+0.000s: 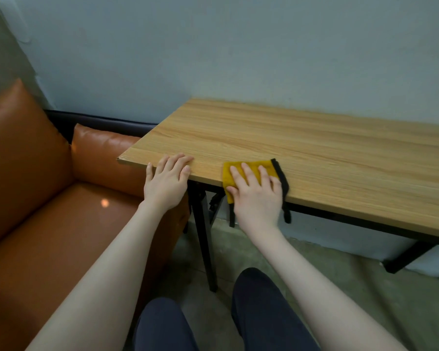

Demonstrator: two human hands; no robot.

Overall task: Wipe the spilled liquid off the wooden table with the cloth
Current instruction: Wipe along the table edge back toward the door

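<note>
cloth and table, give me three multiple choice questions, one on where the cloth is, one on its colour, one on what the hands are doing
1. Where is the cloth?
A. at the table's near edge, partly hanging over it
B. on the sofa seat
C. on the floor

2. What colour is the cloth?
A. white with a red border
B. yellow with a black border
C. plain blue

3. What is the right hand doing?
A. gripping a table leg
B. hanging at the side
C. pressing flat on the cloth

Answers:
1 A, the cloth lies on the table edge with its lower part drooping.
2 B, yellow with black trim.
3 C, its fingers lie straight on the cloth; the left hand rests on the edge.
</note>
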